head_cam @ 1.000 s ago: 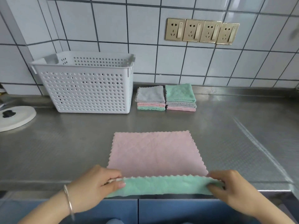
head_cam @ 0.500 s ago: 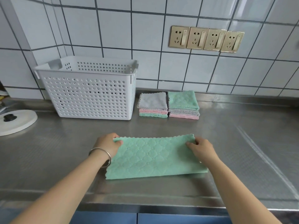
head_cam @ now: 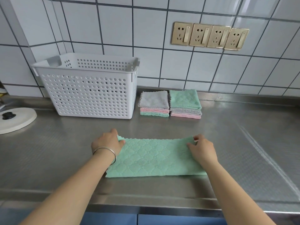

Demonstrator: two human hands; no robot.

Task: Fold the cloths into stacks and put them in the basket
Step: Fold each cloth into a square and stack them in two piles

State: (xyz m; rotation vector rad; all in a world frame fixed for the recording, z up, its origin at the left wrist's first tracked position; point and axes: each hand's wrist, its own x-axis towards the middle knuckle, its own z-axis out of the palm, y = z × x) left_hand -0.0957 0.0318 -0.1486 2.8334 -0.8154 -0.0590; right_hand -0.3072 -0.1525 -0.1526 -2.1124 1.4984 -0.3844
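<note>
Looking left: a white round lid (head_cam: 15, 120), cut off by the frame edge.
Basket (head_cam: 90, 88): white, perforated, its inside hidden from you.
Your left hand (head_cam: 107, 142): pinches the green cloth (head_cam: 154, 158) at its far left corner.
Cloth: folded in half on the steel counter (head_cam: 243, 143).
Your right hand (head_cam: 202, 149): pinches the far right corner.
Folded stacks (head_cam: 169, 103): two, right of the basket.

The basket (head_cam: 90, 88) stands on the counter (head_cam: 243, 151) against the wall. Two cloth stacks (head_cam: 169, 103) sit side by side just right of the basket. A folded cloth (head_cam: 154, 158) lies before the basket, nearer the counter's front edge. A round lid (head_cam: 16, 119) lies left of the basket.
</note>
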